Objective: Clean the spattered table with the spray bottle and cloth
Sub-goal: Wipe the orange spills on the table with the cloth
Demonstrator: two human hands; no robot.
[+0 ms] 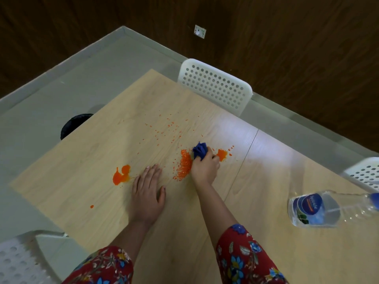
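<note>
The bottle (pixel 320 210) sits on the counter (pixel 256 232), off right. The left hand (pixel 146 193) lies flat, fingers spread. Beyond it the right hand (pixel 205 168) clenches the blue cloth (pixel 199 150) in its fingers against the orange spatter (pixel 184 165); soft, limp, probably best gripped bunched.

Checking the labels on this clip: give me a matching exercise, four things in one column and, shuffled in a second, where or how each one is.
Things
1. blue cloth
2. spray bottle
3. left hand
4. black bin

Places or states
A. partly hidden behind the left edge of the table
B. flat on the table, fingers straight
C. bunched in the right hand, among the orange spatter
D. on the table at the far right, with no hand on it

Pairs: 1-C, 2-D, 3-B, 4-A
</note>
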